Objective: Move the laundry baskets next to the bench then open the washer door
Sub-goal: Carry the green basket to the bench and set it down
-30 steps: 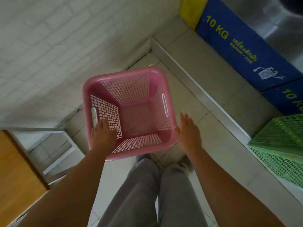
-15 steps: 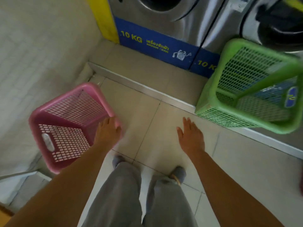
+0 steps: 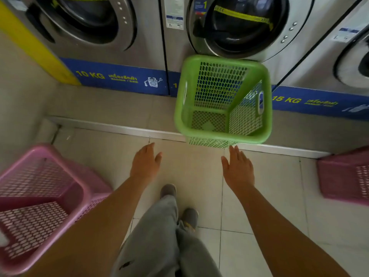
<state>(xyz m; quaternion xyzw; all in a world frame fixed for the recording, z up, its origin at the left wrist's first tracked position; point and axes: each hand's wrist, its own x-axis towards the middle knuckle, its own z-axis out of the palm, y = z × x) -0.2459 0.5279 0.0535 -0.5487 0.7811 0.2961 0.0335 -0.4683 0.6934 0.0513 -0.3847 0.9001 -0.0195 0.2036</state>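
Note:
An empty green laundry basket (image 3: 223, 100) stands on the raised step in front of the middle washer, whose round door (image 3: 239, 27) is closed. A pink basket (image 3: 42, 198) sits on the floor at the lower left, empty. My left hand (image 3: 145, 163) and my right hand (image 3: 237, 168) are both stretched forward with fingers apart, holding nothing. The right hand's fingertips are just below the green basket's near edge. The left hand is clear of both baskets. No bench is in view.
Another washer (image 3: 89, 21) stands at the left and a third washer (image 3: 351, 62) at the right edge. A second pink basket (image 3: 345, 176) lies at the right edge. A metal-edged step (image 3: 111, 127) runs across the floor. My legs and shoes are below.
My view has swung right from the pink basket to the washers. My left hand has let go of the pink basket, which now lies off to the left. The green basket is now centred ahead.

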